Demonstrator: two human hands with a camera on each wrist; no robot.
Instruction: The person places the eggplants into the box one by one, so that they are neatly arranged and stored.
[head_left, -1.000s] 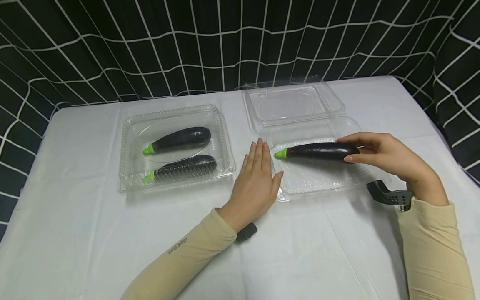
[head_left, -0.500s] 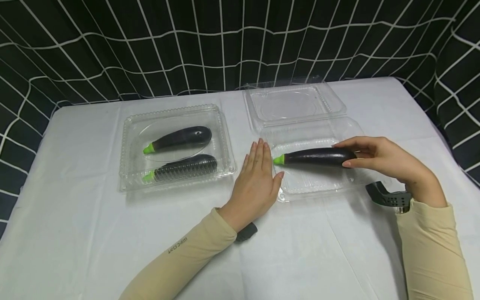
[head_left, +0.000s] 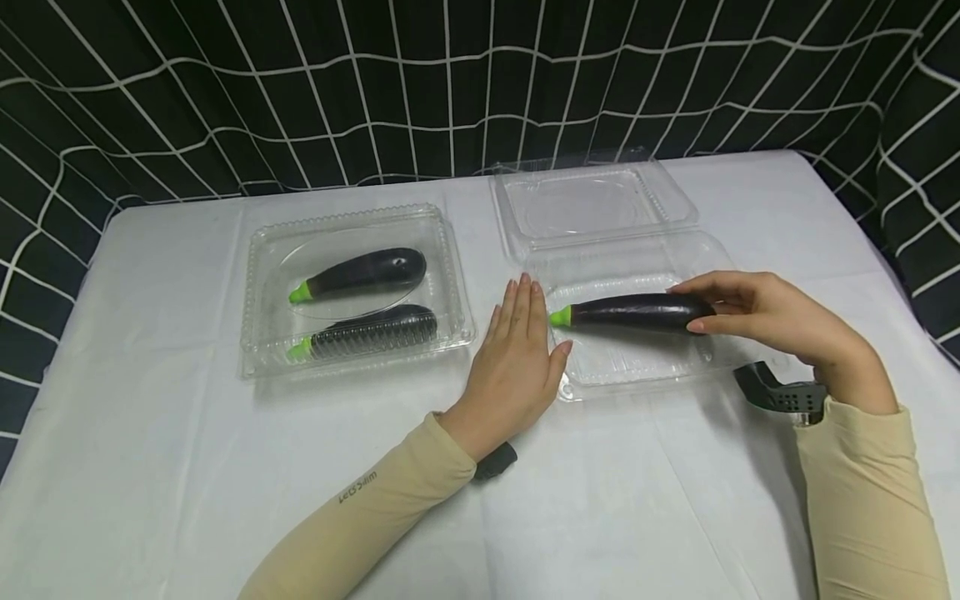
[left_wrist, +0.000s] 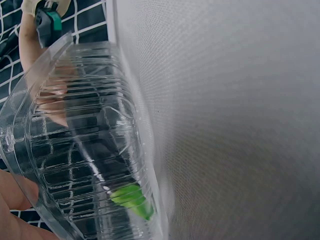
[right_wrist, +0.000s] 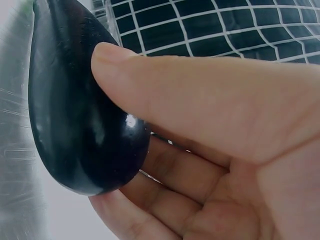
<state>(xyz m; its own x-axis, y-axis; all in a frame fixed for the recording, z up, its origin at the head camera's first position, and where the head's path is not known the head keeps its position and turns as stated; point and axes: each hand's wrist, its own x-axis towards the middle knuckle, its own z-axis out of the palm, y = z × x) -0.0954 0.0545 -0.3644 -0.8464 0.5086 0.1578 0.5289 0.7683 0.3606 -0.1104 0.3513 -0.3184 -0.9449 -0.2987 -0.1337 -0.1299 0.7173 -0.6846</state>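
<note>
My right hand point(head_left: 780, 317) grips the thick end of a dark purple eggplant point(head_left: 637, 312), thumb on the near side and fingers beyond. In the right wrist view the thumb lies along the eggplant's point(right_wrist: 80, 115) rounded end. Its green stem tip point(head_left: 560, 317) points left, close to my left fingers. The eggplant lies over the base of an open clear plastic clamshell container point(head_left: 615, 379). Flat along that container's left edge rests my left hand point(head_left: 513, 367), fingers straight and together, thumb over the near corner. Through the ribbed wall the left wrist view shows the green stem point(left_wrist: 132, 200).
To the left stands a second clear container point(head_left: 270, 233), lid down, with two eggplants inside, an upper one point(head_left: 367, 273) and a lower one point(head_left: 375, 329). The open container's lid point(head_left: 585, 204) lies folded back toward the black curtain point(head_left: 465, 75) with white grid lines. White cloth point(head_left: 600, 517) covers the table.
My right hand has brought the eggplant slightly lower and nearer to me, its stem end moving down beside my left fingers. My left hand has stayed at the container's edge.
</note>
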